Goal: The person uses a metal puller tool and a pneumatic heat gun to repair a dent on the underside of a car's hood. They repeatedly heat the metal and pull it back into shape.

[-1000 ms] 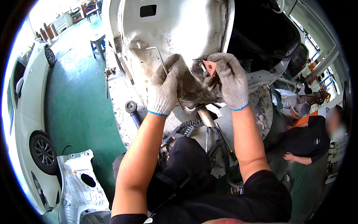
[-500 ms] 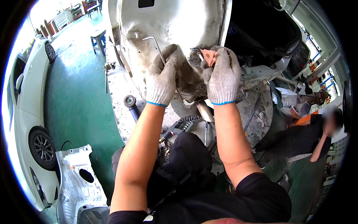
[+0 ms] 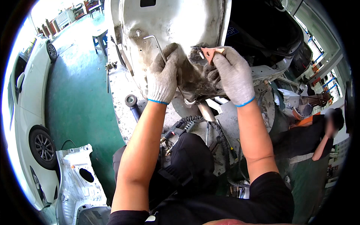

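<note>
My left hand (image 3: 164, 75), in a grey-white knit glove with a blue cuff, is closed around a thin bent metal rod (image 3: 158, 47). The rod's upper end bends to the left, and its lower part comes out below the hand. My right hand (image 3: 234, 73), gloved alike, pinches a flat copper-coloured piece with holes (image 3: 210, 53). That piece is beside a small dark metal part with a bolt-like stub (image 3: 200, 53). Both hands are at the dirty lower edge of a white car body panel (image 3: 168, 22); some fingertips are hidden behind the gloves.
Below the panel, a round speckled platform (image 3: 125, 112) carries a dark-handled tool (image 3: 131, 103), a corrugated hose (image 3: 189, 119) and a screwdriver (image 3: 228, 142). A white car (image 3: 28, 97) and a loose metal panel (image 3: 77, 180) are at left. At right, another person (image 3: 311, 135) is nearby.
My right hand has turned and swung to the right with its forearm, and the copper-coloured piece has tilted with it. My left hand and the rod have hardly moved.
</note>
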### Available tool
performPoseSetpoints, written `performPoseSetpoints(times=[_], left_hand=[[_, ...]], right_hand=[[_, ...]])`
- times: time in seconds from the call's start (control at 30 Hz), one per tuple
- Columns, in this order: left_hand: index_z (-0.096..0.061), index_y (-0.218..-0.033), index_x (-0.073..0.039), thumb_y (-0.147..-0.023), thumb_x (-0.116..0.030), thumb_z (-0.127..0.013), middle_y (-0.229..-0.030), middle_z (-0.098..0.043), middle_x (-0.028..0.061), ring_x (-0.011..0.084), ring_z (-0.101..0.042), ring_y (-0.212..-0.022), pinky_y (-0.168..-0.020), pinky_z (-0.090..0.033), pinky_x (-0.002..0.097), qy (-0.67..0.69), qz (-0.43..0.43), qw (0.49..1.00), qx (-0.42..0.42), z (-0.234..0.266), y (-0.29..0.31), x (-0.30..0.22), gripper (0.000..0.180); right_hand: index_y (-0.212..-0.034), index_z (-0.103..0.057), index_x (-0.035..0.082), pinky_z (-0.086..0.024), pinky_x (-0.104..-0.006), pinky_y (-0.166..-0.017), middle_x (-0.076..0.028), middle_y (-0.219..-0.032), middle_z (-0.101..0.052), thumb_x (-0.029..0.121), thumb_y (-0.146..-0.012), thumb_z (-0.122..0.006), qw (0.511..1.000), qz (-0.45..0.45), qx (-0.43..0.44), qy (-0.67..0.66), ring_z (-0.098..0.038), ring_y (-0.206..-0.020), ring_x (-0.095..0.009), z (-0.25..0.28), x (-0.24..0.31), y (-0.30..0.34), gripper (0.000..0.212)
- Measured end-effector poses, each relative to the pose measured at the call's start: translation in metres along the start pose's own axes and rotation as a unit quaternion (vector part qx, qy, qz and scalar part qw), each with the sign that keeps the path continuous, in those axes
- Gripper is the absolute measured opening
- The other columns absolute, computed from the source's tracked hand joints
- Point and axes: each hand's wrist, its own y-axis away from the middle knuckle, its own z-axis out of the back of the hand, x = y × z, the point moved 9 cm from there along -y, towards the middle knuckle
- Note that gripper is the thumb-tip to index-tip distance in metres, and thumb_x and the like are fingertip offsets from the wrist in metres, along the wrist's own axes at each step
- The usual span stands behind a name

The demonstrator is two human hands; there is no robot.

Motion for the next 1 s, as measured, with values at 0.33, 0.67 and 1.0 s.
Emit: performPoseSetpoints(times=[0.33, 0.67, 1.0], left_hand=[[-0.063, -0.136, -0.001, -0.104, -0.019, -0.061, -0.087, -0.067, 0.0025, 0.0061, -0.055, -0.064, -0.054, -0.045, 0.0224, 0.001, -0.005, 1.000, -0.005, -0.002, 0.001, 0.000, 0.036], [-0.062, -0.135, -0.002, -0.104, -0.020, -0.060, -0.082, -0.065, 0.0022, 0.0068, -0.054, -0.062, -0.053, -0.044, 0.0220, -0.014, -0.013, 1.000, -0.011, 0.000, 0.000, 0.002, 0.036], [-0.064, -0.134, -0.002, -0.104, -0.019, -0.060, -0.081, -0.065, 0.0014, 0.0068, -0.054, -0.063, -0.053, -0.044, 0.0230, -0.014, -0.034, 0.999, -0.006, 0.000, 0.001, -0.003, 0.035]], right_hand=[[-0.097, -0.067, 0.000, -0.054, -0.0349, -0.058, -0.009, -0.072, -0.070, 0.025, -0.103, -0.062, 0.971, 0.102, -0.078, 0.202, -0.071, -0.064, -0.019, -0.002, 0.023, 0.000, 0.027], [-0.107, -0.067, -0.001, -0.054, -0.0295, -0.053, -0.009, -0.083, -0.072, 0.022, -0.100, -0.064, 0.903, -0.134, -0.042, -0.406, -0.068, -0.063, -0.016, -0.030, -0.031, 0.003, 0.024], [-0.108, -0.062, 0.002, -0.059, -0.0315, -0.068, -0.010, -0.083, -0.067, 0.018, -0.101, -0.058, 0.989, 0.090, 0.004, 0.120, -0.067, -0.071, -0.020, 0.007, 0.013, -0.009, 0.017]])
